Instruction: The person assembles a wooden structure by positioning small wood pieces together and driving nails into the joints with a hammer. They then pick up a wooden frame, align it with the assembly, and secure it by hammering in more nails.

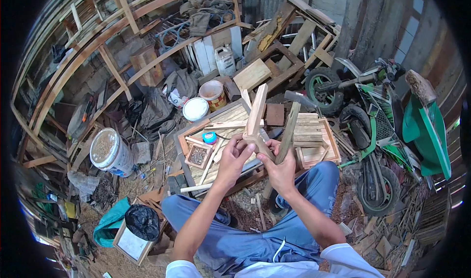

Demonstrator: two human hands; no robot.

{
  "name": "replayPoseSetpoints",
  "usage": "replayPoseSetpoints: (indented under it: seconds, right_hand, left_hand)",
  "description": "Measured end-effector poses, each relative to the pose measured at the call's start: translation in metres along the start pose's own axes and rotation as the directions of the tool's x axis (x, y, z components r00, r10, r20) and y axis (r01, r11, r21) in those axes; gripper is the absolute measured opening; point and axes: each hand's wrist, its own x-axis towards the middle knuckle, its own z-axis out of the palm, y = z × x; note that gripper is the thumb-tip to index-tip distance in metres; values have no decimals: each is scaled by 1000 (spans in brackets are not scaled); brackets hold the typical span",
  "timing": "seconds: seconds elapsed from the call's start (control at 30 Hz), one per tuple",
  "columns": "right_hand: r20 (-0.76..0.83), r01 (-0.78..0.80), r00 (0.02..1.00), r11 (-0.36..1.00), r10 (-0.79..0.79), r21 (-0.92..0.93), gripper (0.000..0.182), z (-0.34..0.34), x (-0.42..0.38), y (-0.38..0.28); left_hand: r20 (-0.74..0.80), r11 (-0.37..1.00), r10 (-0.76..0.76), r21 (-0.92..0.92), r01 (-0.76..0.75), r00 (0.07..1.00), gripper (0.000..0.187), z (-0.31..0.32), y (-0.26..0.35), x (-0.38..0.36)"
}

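My left hand (234, 159) grips a pale wooden piece (256, 112) near its lower end. The piece points up and away from me, and a shorter piece meets it at a corner between my hands. My right hand (280, 169) is closed around the wooden handle of a hammer (288, 131), its grey head at the top, and its fingertips also touch the wooden piece. Both hands are above a low work table (189, 131) with wooden strips on it. Close to my left hand are a blue round container (209, 138) and a small wooden box (188, 161) of small metal bits, perhaps nails.
On the right, a wooden tray (336, 149) bears stacked slats. Beyond it stands a small green motorbike (374, 131). Buckets (196, 110) sit behind the table, and a larger white bucket (120, 160) stands left. Wood scraps and shavings litter the floor.
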Motion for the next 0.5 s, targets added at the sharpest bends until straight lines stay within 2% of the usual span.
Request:
replayPoseSetpoints:
  seconds: [0.03, 0.1, 0.13, 0.23, 0.27, 0.33, 0.37, 0.43, 0.47, 0.5]
  right_hand:
    - [17, 3, 1000, 998, -2, -58, 34, 3, -2, -1]
    - [56, 47, 998, 980, -37, -192, 32, 1, -2, -2]
    - [78, 71, 996, 965, -53, -253, 32, 0, 0, -2]
    - [109, 233, 972, 918, -208, -320, 37, -10, 14, -4]
    - [128, 312, 950, 887, -285, -341, 39, -13, 21, -7]
    - [235, 373, 925, 835, -299, -404, 47, -18, 35, -12]
    - [306, 417, 902, 803, -306, -426, 49, -19, 40, -21]
    - [465, 496, 841, 736, -276, -460, 53, -22, 48, -34]
    - [506, 438, 840, 797, -197, -416, 53, -23, 51, -34]
    - [550, 370, 827, 851, -119, -373, 52, -22, 52, -36]
  left_hand:
    - [-9, 1000, 0, -22, -1, 1000, 39, 0, 0, 2]
    - [-37, 998, 50, -33, -51, 998, 34, 1, 2, 6]
    - [-52, 998, 25, -53, -28, 998, 32, -2, 4, 5]
    - [-83, 984, -58, -172, 43, 995, 27, -19, 4, 6]
    - [-46, 990, -59, -128, 53, 997, 28, -29, 5, 4]
    - [34, 997, -71, -35, 72, 997, 31, -49, 9, 0]
    - [51, 995, -83, -50, 85, 995, 36, -53, 13, -4]
    - [187, 991, -98, -68, 112, 977, 38, -67, 17, -8]
    - [254, 990, -98, -77, 121, 962, 39, -71, 19, -8]
    - [249, 987, -113, -86, 138, 962, 40, -71, 22, -10]
